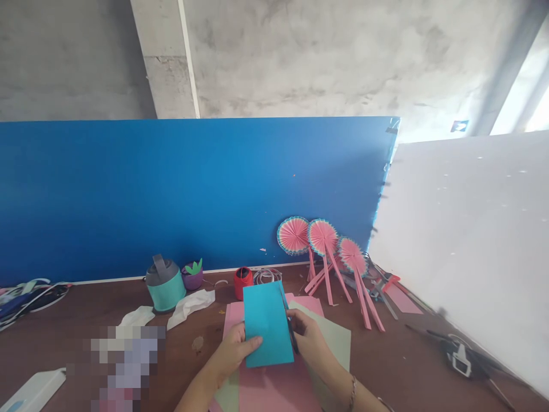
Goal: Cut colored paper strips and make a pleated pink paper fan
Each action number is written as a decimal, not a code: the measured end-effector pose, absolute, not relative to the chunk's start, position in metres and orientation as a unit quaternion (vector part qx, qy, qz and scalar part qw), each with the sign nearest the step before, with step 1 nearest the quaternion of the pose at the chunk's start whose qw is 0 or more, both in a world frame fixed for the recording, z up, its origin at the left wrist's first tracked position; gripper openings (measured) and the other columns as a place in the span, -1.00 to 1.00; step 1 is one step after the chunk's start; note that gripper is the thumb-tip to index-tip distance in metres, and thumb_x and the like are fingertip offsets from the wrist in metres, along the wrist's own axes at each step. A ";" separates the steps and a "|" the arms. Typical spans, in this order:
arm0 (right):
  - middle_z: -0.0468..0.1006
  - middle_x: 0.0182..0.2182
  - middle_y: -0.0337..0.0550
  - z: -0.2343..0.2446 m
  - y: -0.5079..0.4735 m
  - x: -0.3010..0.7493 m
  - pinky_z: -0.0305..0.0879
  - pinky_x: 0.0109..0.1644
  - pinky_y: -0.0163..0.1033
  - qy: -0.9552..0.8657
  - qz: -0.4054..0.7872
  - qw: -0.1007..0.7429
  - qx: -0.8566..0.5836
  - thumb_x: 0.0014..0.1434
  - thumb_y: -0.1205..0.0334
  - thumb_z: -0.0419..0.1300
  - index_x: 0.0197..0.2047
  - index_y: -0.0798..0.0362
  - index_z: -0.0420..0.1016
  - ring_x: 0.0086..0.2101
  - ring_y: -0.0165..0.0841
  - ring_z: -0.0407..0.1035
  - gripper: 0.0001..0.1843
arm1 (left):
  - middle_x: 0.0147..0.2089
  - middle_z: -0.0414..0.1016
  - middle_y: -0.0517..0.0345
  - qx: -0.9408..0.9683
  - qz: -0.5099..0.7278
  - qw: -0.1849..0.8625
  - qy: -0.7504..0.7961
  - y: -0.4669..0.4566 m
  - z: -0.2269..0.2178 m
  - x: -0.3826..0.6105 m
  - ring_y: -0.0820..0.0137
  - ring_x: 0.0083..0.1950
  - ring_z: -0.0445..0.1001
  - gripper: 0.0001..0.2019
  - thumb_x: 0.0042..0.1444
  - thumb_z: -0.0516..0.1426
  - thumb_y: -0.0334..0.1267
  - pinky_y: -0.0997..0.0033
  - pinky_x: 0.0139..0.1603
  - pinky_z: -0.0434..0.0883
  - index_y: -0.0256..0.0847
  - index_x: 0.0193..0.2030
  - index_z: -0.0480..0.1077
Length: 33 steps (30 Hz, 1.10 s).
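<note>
A folded-looking bright blue sheet of paper is held up in front of me. My left hand grips its lower left side, thumb on the front and fingers behind. Along the sheet's right edge run dark scissors, their handle in the closed fingers of my right hand. The blades lie partly against the blue paper, and a narrow strip shows beyond them. Beneath both hands lie pink paper sheets and a pale green sheet.
Pink paper fans with long handles lean on the blue partition. A teal-and-grey container, a purple pot and a red container stand along the back. Crumpled tissues lie left; a black strapped device lies right.
</note>
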State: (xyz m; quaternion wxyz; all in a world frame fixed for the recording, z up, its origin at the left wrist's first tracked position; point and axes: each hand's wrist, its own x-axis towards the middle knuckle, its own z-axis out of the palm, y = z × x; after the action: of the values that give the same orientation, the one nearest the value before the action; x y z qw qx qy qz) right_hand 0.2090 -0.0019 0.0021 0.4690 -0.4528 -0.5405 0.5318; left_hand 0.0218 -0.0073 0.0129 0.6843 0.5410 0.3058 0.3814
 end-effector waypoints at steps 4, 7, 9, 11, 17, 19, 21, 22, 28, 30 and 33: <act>0.34 -0.63 -0.33 -0.001 -0.001 0.209 -0.02 -0.63 -0.38 -0.540 0.531 0.472 -0.451 -0.12 0.08 0.16 -0.29 0.05 0.41 -0.69 -0.53 0.10 -0.69 | -0.15 0.57 -0.10 0.541 0.370 0.685 0.317 -0.010 0.018 0.024 0.12 -0.19 0.54 -0.43 -0.14 0.27 0.06 0.23 -0.23 0.45 -0.25 -0.02 0.46; 0.36 -0.62 -0.33 -0.003 -0.001 0.209 -0.01 -0.63 -0.38 -0.538 0.531 0.472 -0.453 -0.11 0.08 0.15 -0.27 0.06 0.42 -0.68 -0.53 0.11 -0.68 | -0.13 0.57 -0.09 0.540 0.375 0.686 0.312 -0.010 0.020 0.025 0.12 -0.15 0.53 -0.43 -0.16 0.28 0.06 0.23 -0.18 0.45 -0.25 -0.04 0.47; 0.35 -0.62 -0.33 -0.003 0.000 0.210 -0.02 -0.63 -0.37 -0.538 0.530 0.471 -0.457 -0.12 0.10 0.15 -0.25 0.07 0.42 -0.68 -0.52 0.10 -0.67 | -0.11 0.56 -0.08 0.540 0.376 0.686 0.311 -0.009 0.019 0.024 0.11 -0.13 0.52 -0.45 -0.14 0.28 0.04 0.22 -0.17 0.44 -0.24 -0.03 0.47; 0.34 -0.63 -0.34 -0.002 -0.001 0.210 -0.01 -0.63 -0.37 -0.538 0.529 0.470 -0.458 -0.13 0.11 0.15 -0.24 0.07 0.43 -0.68 -0.52 0.09 -0.65 | -0.11 0.56 -0.09 0.541 0.377 0.687 0.304 -0.008 0.017 0.024 0.11 -0.14 0.52 -0.46 -0.13 0.28 0.03 0.21 -0.18 0.45 -0.25 -0.03 0.47; 0.32 -0.64 -0.35 0.001 -0.003 0.209 -0.03 -0.63 -0.38 -0.536 0.532 0.467 -0.460 -0.11 0.10 0.14 -0.27 0.07 0.42 -0.69 -0.53 0.08 -0.69 | -0.11 0.56 -0.08 0.532 0.380 0.694 0.300 -0.008 0.011 0.023 0.12 -0.12 0.52 -0.50 -0.08 0.27 -0.02 0.16 -0.09 0.42 -0.24 -0.01 0.45; 0.27 -0.67 -0.38 -0.002 -0.001 0.210 -0.05 -0.63 -0.38 -0.538 0.524 0.465 -0.468 -0.11 0.11 0.14 -0.30 0.06 0.41 -0.69 -0.53 0.06 -0.71 | -0.12 0.57 -0.08 0.534 0.381 0.695 0.295 -0.007 0.010 0.023 0.12 -0.12 0.52 -0.51 -0.07 0.27 -0.04 0.16 -0.09 0.42 -0.24 -0.01 0.46; 0.22 -0.70 -0.40 -0.006 0.001 0.212 -0.07 -0.64 -0.38 -0.544 0.516 0.465 -0.471 -0.11 0.12 0.15 -0.32 0.06 0.40 -0.70 -0.53 0.03 -0.73 | -0.11 0.57 -0.08 0.536 0.381 0.693 0.296 -0.006 0.008 0.022 0.13 -0.13 0.52 -0.52 -0.07 0.27 -0.04 0.17 -0.11 0.43 -0.24 -0.02 0.46; 0.20 -0.71 -0.41 -0.008 0.002 0.212 -0.08 -0.64 -0.38 -0.548 0.512 0.463 -0.472 -0.10 0.11 0.15 -0.32 0.06 0.40 -0.70 -0.53 0.03 -0.74 | -0.11 0.56 -0.08 0.534 0.382 0.691 0.302 -0.006 0.008 0.022 0.13 -0.14 0.52 -0.51 -0.08 0.27 -0.03 0.17 -0.12 0.43 -0.24 -0.02 0.46; 0.21 -0.68 -0.38 -0.002 0.001 0.213 0.01 -0.57 -0.36 -0.549 0.524 0.442 -0.479 -0.12 -0.06 0.25 -0.33 0.06 0.37 -0.64 -0.49 0.11 -0.61 | -0.22 0.59 -0.07 0.464 0.481 0.621 0.410 -0.001 0.012 0.014 0.22 -0.35 0.53 -0.48 -0.16 0.28 0.06 0.23 -0.30 0.45 -0.27 -0.12 0.48; 0.23 -0.65 -0.37 0.003 -0.003 0.212 0.05 -0.55 -0.36 -0.554 0.542 0.422 -0.471 -0.15 -0.09 0.28 -0.37 0.06 0.37 -0.62 -0.49 0.13 -0.59 | -0.27 0.59 -0.02 0.433 0.529 0.585 0.436 0.000 0.015 0.010 0.26 -0.37 0.52 -0.54 -0.16 0.29 0.03 0.26 -0.32 0.45 -0.26 -0.19 0.48; 0.24 -0.64 -0.37 0.005 -0.007 0.210 0.06 -0.56 -0.38 -0.571 0.578 0.371 -0.450 -0.18 -0.10 0.29 -0.37 0.06 0.37 -0.63 -0.52 0.12 -0.57 | -0.29 0.58 0.03 0.414 0.565 0.558 0.445 0.000 0.020 0.006 0.26 -0.33 0.52 -0.61 -0.15 0.29 0.00 0.28 -0.31 0.46 -0.25 -0.25 0.46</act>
State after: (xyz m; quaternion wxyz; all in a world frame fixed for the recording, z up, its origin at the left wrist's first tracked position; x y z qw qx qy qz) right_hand 0.2100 -0.0066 0.0049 0.3714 -0.4500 -0.5706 0.5779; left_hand 0.0061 -0.0002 0.0200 0.5577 0.4144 0.4454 0.5647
